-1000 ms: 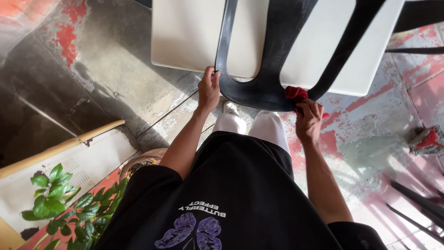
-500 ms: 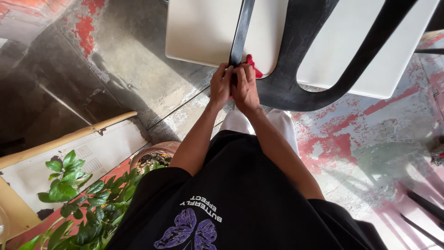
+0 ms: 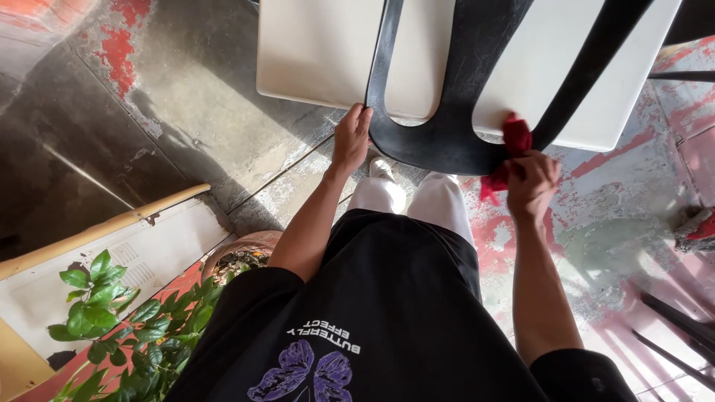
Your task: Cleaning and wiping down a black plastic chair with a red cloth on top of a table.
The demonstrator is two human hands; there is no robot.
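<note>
Black chair back (image 3: 447,141) steadied at curved rim by left hand (image 3: 350,138), fingers clasped over edge; red cloth (image 3: 510,152) bunched in right hand (image 3: 532,186), pressed on rim; firm, even strokes along curve advised, chair kept braced

A square cream-white counter (image 3: 320,52) carries an upturned black plastic chair (image 3: 454,97), whose curved back hangs past the near edge of the counter. Below the counter lies a worn concrete floor with flaking red paint (image 3: 618,223), where a round terracotta plant pot (image 3: 246,249) stands.
</note>
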